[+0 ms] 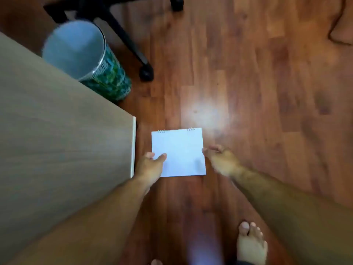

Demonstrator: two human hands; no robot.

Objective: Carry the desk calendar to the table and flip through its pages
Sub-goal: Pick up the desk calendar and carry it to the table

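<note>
The desk calendar [179, 152] is a white, blank-looking page block with two short spiral bindings along its far edge. It is held flat in the air above the wooden floor, just right of the table's corner. My left hand [150, 165] grips its left edge with the thumb on top. My right hand [219, 159] pinches its right edge. The grey-brown table [57, 131] fills the left of the view, and its near corner is close to my left hand.
A green patterned bin [91, 62] stands on the floor beyond the table's edge. Black legs and a castor of an office chair [145, 71] lie behind it. My bare foot [250, 243] stands on the wooden floor at the bottom right.
</note>
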